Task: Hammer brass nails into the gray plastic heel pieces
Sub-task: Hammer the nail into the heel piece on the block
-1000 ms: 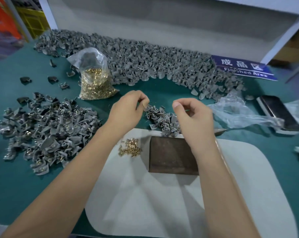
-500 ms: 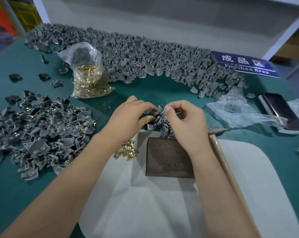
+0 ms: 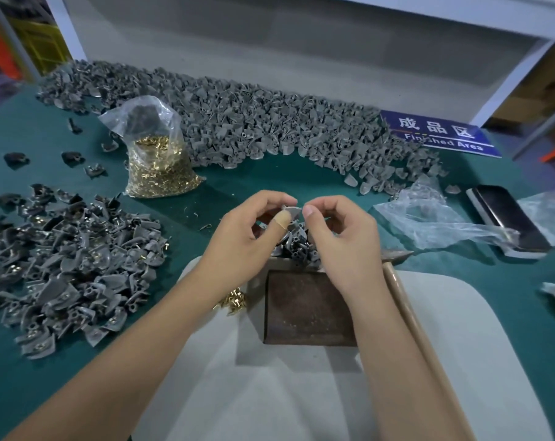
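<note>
Gray plastic heel piece (image 3: pixel 291 212), curved, pinched in left hand (image 3: pixel 249 237) grip; right hand (image 3: pixel 339 238) grip curled, contents unclear.

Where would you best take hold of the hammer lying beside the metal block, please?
I'd grip the hammer by its wooden handle, about midway, coming from the right with the right hand. The handle lies bare on the white mat, running toward you, while the head end is tucked behind that hand near the block.
</note>
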Motion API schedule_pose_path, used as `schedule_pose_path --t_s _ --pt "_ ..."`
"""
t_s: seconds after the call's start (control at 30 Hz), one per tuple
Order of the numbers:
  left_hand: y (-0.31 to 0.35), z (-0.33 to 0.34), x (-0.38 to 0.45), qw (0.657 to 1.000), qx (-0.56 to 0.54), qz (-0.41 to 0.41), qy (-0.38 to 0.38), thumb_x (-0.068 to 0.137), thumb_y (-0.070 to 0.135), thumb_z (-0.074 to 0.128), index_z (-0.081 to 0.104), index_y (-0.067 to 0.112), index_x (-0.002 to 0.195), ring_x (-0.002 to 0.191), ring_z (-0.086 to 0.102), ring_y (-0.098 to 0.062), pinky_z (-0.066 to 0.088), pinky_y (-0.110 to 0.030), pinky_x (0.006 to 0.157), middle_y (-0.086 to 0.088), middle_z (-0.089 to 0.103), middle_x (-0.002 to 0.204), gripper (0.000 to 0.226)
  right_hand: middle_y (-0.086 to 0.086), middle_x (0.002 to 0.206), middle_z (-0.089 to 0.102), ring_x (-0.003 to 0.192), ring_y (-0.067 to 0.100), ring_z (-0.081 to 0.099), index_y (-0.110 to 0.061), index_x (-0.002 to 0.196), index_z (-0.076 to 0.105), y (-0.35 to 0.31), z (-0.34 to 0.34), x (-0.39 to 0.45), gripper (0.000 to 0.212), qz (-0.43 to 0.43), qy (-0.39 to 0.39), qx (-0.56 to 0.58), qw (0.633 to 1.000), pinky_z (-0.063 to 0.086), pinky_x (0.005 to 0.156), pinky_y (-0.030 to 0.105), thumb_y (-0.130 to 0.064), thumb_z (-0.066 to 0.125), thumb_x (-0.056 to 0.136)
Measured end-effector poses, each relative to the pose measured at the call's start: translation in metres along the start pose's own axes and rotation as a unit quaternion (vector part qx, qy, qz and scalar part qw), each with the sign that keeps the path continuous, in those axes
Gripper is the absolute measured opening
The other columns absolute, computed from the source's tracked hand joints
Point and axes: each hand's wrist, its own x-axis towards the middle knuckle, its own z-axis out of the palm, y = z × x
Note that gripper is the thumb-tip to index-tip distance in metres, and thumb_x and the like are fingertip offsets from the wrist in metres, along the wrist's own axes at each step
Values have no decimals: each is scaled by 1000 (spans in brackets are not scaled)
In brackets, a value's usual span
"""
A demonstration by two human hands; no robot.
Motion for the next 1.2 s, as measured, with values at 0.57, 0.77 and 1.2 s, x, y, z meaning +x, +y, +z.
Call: schedule_pose_path --t_s 0.57,0.77,1.2 --pt "1 4 0 988 -143 -50 19 101 13 62 57 19 116 86 73 -16 56 -24 79 0 77 98 17 -1 87 75 78 21 71 -28 94 70 0 -1 -2 13 -3 0 39 999 59 72 40 -16 67 98" --pt "0 3 1 993 -115 -28 13 101 14 63 65 20 111 88 72 -14 55 -23 80 4 75 99 12 -13 90 71 86 11 68 -27 96 73 -2 -2 -2 9 -38 10 -4 999 53 76 25 -18 70 97" --pt "-1 3 -2 997 -13 59 57 96 19 70 69 30 109 98 70 -10 52 -16 85 17 72 101 17 -11 92 65 87 10 62 -21 94 74 -7 0 -6 9 -118 19 -104 987 49 72 19 -12 73 92"
